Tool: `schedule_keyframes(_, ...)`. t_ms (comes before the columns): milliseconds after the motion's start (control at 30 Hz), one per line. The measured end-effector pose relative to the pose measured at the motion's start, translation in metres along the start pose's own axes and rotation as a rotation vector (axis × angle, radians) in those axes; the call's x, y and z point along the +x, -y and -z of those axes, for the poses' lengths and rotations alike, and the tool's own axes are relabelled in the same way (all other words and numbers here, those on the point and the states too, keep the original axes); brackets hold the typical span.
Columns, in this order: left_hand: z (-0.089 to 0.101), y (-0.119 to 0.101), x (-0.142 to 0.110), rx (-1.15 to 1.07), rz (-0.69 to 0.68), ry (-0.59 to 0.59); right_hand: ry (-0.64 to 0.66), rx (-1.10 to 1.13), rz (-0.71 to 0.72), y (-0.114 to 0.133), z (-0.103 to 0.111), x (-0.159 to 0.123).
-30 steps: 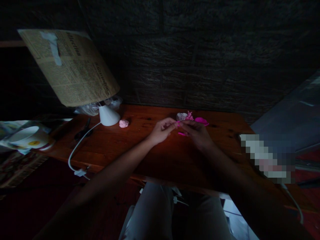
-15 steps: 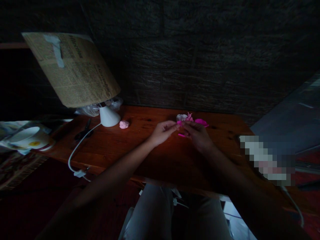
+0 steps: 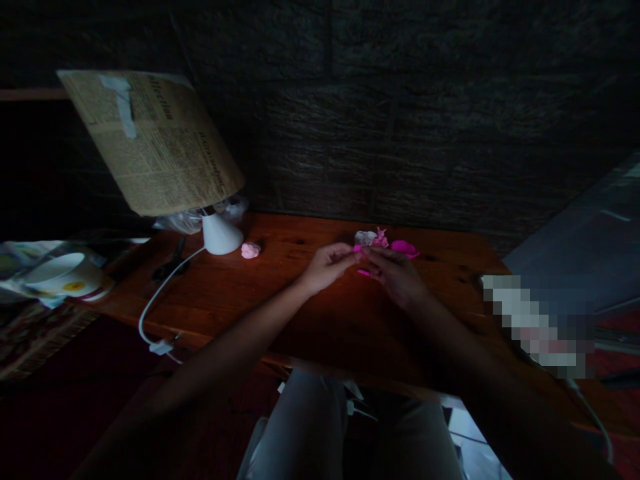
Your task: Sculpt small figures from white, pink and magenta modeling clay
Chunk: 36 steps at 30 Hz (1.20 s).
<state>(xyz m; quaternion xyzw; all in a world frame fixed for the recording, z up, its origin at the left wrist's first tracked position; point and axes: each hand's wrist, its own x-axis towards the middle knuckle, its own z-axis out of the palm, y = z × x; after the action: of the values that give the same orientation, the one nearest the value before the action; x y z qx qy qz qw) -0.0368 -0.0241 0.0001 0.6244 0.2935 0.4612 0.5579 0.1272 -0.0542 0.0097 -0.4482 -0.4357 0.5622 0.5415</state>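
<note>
Fingertips of my left hand (image 3: pixel 327 265) and my right hand (image 3: pixel 397 270) meet over the table, pinching a small magenta piece (image 3: pixel 358 249) that looks like modelling clay. The fingers hide most of it. Below my right fingers shows a thin magenta strip (image 3: pixel 364 272); whether that hand touches it, I cannot tell. Just behind the hands sit a whitish clear object (image 3: pixel 365 237) and a pink knobbly figure (image 3: pixel 381 237). A flat magenta piece (image 3: pixel 405 249) lies to their right. Farther left rests a pale pink lump (image 3: pixel 251 250), apart from both hands.
A white-based lamp (image 3: pixel 221 235) with a newsprint shade (image 3: pixel 155 143) stands at the table's left, its cord running over the front edge. Dark scissors (image 3: pixel 173 263) lie beside it. A white cup (image 3: pixel 65 275) is at far left. A blurred-out object (image 3: pixel 537 327) occupies the right end.
The view has shifted slightly, so the lamp and tabletop things appear a little farther right. Both hands keep their pinch on the magenta piece, with only slight finger movement.
</note>
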Motion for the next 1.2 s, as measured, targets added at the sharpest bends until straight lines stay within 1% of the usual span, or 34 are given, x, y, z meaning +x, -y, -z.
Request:
schedule_keyframes(100,-0.001,0.001,0.000,-0.008,0.021,-0.030,-0.036,0.022,-0.030,-0.001,-0.002,-0.001)
schedule_keyframes(200,-0.001,0.001,0.000,-0.020,0.046,-0.034,-0.041,0.044,-0.042,-0.003,-0.004,-0.002)
schedule_keyframes(333,-0.001,0.002,0.000,-0.009,0.017,-0.027,-0.026,0.060,-0.070,-0.003,-0.006,-0.002)
schedule_keyframes(467,0.000,0.001,0.000,0.052,-0.015,-0.007,-0.031,0.053,-0.098,-0.004,-0.006,-0.002)
schedule_keyframes(567,0.001,0.001,0.000,0.101,0.001,0.000,-0.029,0.057,-0.105,-0.004,-0.006,-0.002)
schedule_keyframes(667,0.002,0.003,0.001,0.105,0.010,0.014,-0.022,0.065,-0.106,-0.002,-0.006,-0.003)
schedule_keyframes(767,0.003,0.006,0.002,0.106,-0.028,0.031,-0.002,0.078,-0.099,0.002,-0.003,-0.002)
schedule_keyframes(833,0.003,0.008,0.001,0.177,-0.090,0.011,-0.016,0.109,-0.081,0.007,0.001,0.000)
schedule_keyframes(900,0.003,0.010,0.000,0.323,-0.169,-0.020,-0.053,0.137,-0.052,0.012,0.006,0.001)
schedule_keyframes(967,0.002,0.010,-0.003,0.488,-0.256,-0.008,-0.080,0.147,-0.029,0.017,0.011,0.003)
schedule_keyframes(1100,-0.001,0.010,-0.005,0.742,-0.399,0.138,-0.081,0.173,-0.011,0.022,0.014,0.004)
schedule_keyframes(1200,-0.005,0.012,-0.004,0.873,-0.409,0.236,-0.072,0.176,-0.007,0.021,0.013,0.004)
